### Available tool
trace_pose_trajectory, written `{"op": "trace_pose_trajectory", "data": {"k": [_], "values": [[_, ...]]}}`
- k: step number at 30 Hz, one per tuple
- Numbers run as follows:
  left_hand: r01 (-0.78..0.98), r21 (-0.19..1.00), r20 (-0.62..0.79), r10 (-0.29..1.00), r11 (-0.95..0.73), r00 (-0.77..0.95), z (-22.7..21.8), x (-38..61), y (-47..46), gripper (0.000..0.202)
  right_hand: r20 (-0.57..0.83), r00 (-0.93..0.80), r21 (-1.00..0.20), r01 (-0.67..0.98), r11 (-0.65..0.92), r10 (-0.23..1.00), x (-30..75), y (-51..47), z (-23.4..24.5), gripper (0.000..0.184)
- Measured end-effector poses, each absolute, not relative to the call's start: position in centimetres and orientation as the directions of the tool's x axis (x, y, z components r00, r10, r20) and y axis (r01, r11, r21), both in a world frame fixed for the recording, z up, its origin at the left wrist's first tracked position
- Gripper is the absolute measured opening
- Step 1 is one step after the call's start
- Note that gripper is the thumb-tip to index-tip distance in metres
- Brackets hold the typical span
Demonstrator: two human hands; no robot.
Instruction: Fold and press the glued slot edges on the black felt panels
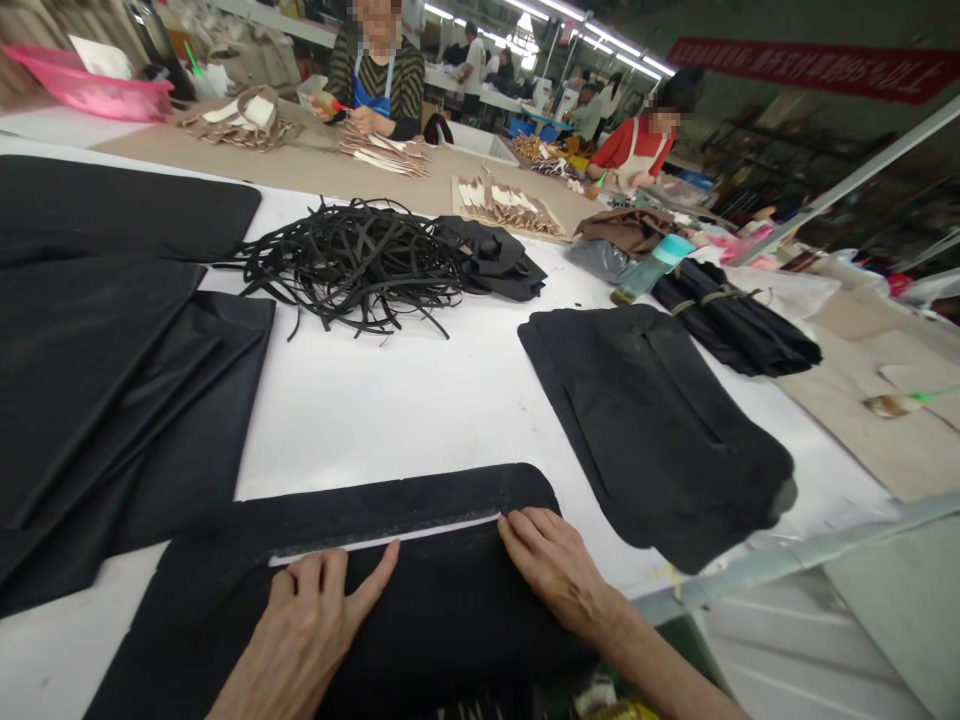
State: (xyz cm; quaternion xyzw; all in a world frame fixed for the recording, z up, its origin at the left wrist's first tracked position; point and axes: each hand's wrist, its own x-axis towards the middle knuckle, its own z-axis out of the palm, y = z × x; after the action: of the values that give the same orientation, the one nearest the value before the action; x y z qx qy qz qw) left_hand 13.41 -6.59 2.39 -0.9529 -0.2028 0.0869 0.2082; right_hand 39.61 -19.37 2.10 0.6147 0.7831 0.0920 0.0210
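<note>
A black leather-like panel [442,610] with a long narrow slot lies at the table's near edge, its lower part reaching down toward me. My left hand [307,620] rests on it, bent fingertips along the slot's lower edge and thumb spread away to the right, touching that edge. At the slot's right end, my right hand [551,565] has its fingers pressed together and curled on the panel's edge; its thumb is hidden. White table surface shows through the slot.
Black sheets [112,380] lie left, and a heap of black strips [360,260] behind. Stacked slotted panels [660,420] sit right, near a bottle [652,268] and a tied black bundle [739,315]. Two people [382,75] work across the table [360,410].
</note>
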Motion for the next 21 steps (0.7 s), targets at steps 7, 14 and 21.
{"op": "trace_pose_trajectory", "data": {"k": [7, 14, 21], "values": [[0.351, -0.268, 0.046, 0.352, -0.897, 0.935, 0.0, 13.2, -6.4, 0.057, 0.132, -0.009, 0.066, 0.998, 0.000, 0.991, 39.5, -20.0, 2.5, 0.033], [0.319, -0.226, 0.126, 0.297, -0.921, 0.947, 0.0, 13.6, -6.1, 0.052, 0.079, -0.031, 0.083, 0.996, 0.024, 0.996, 37.7, -19.8, 1.6, 0.043], [0.335, -0.178, 0.068, 0.328, -0.925, 0.942, 0.5, 10.3, -5.3, 0.047, 0.188, -0.156, 0.192, 0.974, 0.119, 0.970, 39.0, -20.5, 0.0, 0.045]]}}
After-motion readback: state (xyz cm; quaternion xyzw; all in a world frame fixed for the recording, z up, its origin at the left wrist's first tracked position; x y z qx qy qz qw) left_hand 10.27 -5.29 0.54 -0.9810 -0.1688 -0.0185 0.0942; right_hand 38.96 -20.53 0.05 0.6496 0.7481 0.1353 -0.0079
